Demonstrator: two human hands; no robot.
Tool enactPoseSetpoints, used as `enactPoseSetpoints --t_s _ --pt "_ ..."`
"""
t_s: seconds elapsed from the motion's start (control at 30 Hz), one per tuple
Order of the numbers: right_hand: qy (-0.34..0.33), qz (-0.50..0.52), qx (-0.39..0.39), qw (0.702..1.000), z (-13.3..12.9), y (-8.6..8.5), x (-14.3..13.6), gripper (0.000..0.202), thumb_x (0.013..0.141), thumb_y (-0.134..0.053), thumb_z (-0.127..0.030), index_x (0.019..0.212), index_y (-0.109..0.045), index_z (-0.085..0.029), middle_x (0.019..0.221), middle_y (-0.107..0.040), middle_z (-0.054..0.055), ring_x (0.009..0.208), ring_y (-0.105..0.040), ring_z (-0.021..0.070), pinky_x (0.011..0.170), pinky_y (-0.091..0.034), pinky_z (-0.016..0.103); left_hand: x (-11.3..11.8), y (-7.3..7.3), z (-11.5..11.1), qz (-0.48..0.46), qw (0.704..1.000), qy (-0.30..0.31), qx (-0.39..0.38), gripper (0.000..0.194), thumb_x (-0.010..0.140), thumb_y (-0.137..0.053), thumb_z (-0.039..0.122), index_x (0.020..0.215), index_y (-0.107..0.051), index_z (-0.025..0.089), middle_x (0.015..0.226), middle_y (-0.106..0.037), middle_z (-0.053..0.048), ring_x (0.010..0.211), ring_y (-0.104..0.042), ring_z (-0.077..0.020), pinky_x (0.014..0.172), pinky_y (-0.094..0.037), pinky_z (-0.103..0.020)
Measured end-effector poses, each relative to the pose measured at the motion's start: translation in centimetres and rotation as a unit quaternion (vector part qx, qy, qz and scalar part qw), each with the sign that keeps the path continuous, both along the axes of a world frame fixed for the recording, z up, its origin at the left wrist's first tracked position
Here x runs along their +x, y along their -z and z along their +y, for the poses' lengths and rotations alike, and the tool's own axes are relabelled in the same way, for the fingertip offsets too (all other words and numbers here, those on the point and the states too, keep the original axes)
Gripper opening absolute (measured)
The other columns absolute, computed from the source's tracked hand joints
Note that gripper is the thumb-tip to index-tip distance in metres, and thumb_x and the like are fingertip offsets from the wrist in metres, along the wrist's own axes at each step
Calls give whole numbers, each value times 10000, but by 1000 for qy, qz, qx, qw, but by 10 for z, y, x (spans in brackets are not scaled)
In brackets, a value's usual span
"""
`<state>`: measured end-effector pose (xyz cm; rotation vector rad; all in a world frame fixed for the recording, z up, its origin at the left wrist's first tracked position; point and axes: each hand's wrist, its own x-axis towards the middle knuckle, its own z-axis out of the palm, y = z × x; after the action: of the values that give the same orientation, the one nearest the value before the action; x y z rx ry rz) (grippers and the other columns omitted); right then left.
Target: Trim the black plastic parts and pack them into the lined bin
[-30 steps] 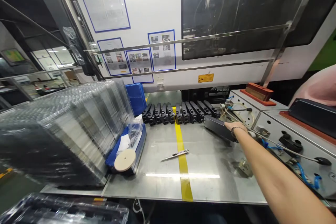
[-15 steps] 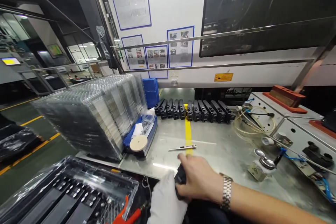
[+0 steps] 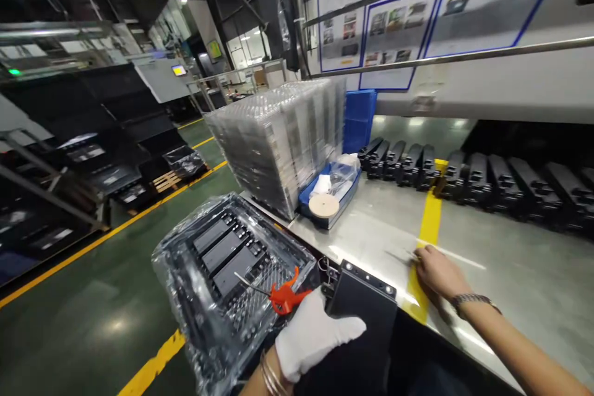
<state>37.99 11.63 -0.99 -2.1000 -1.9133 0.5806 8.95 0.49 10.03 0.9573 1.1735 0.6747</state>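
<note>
My left hand [image 3: 309, 334], in a white glove, grips a long black plastic part [image 3: 364, 297] low in front of me, with the thumb across its flat face. An orange air blow gun [image 3: 286, 296] with a thin metal nozzle is right beside the glove, over the edge of the crate. My bare right hand [image 3: 439, 272], a watch on its wrist, is low over the metal table by the yellow stripe. Its fingertips are pinched on a slim utility knife [image 3: 400, 257], smeared by motion; the palm hides most of its handle.
A plastic-lined crate [image 3: 179, 297] with several black parts [image 3: 229, 253] stands at left. On the table [image 3: 371, 223] are a wrapped stack of trays [image 3: 273, 142], a blue bin [image 3: 341, 201] holding a round beige disc [image 3: 323, 205], and a row of black parts [image 3: 505, 182].
The view has swung left and down. My right hand has let go of the black part and moved onto the utility knife on the table. The left hand keeps the part.
</note>
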Motion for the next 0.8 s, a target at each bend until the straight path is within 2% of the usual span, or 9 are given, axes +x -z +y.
enactPoseSetpoints --t_s 0.1,0.2,0.3,0.37,0.43,0.5,0.57,0.67,0.8 --pt "55 17 -48 997 -19 1 15 276 991 -577 -428 910 -638 -172 845 -660 7 761 -635 146 772 -537 346 5 -7 -2 8 1000 10 23 428 739 -740 217 1158 -673 160 1196 -739 -77 1091 -686 -272 956 -536 -377" --pt "100 65 -78 990 -46 -13 26 434 1012 -360 -471 869 -653 -186 760 -680 51 729 -677 202 776 -551 389 9 -7 -2 -24 999 15 24 440 725 -751 199 1157 -686 149 1179 -745 -77 1085 -686 -261 937 -534 -349" --pt "108 135 -90 981 -80 -37 26 606 914 -242 -627 788 -660 -208 767 -712 133 696 -701 264 693 -573 405 16 0 2 -97 993 -38 -61 309 739 -778 207 1035 -746 123 1018 -780 -78 895 -718 -213 852 -549 -321" --pt "90 189 -99 973 -105 -55 16 660 832 -290 -776 760 -650 -227 705 -703 113 576 -663 241 558 -554 363 21 7 6 -201 954 -117 -192 208 864 -705 305 885 -765 107 797 -768 -63 729 -706 -175 800 -558 -306" --pt "55 254 -93 961 -128 -73 1 685 818 -334 -838 734 -647 -235 553 -636 54 445 -586 191 435 -493 299 25 15 10 -319 886 -181 -285 453 995 -510 431 798 -760 108 701 -744 -65 679 -705 -179 802 -569 -321" --pt "8 304 -24 952 -146 -89 -18 639 890 -384 -774 707 -666 -230 489 -593 21 416 -574 159 416 -489 245 29 21 13 -384 849 -206 -300 559 1023 -408 499 827 -770 120 769 -767 -75 731 -725 -195 832 -573 -336" --pt "-36 312 123 941 -156 -101 -37 480 944 -501 -614 777 -730 -227 593 -670 32 535 -670 168 518 -562 221 30 25 12 -390 850 -223 -274 499 1006 -457 501 872 -782 147 811 -774 -60 740 -722 -196 825 -574 -333" --pt "-100 275 316 903 -162 -108 -60 208 941 -623 -311 1092 -755 -257 923 -757 54 830 -746 185 742 -607 220 30 28 7 -362 863 -245 -254 367 978 -551 449 880 -792 190 815 -768 -26 796 -718 -179 905 -549 -303" --pt "-179 249 365 879 -158 -106 -76 338 936 -590 -138 1234 -696 -258 944 -739 52 859 -720 165 739 -599 223 29 29 -3 -320 875 -283 -229 304 971 -578 405 912 -798 203 915 -782 -26 1042 -694 -172 1029 -488 -247"
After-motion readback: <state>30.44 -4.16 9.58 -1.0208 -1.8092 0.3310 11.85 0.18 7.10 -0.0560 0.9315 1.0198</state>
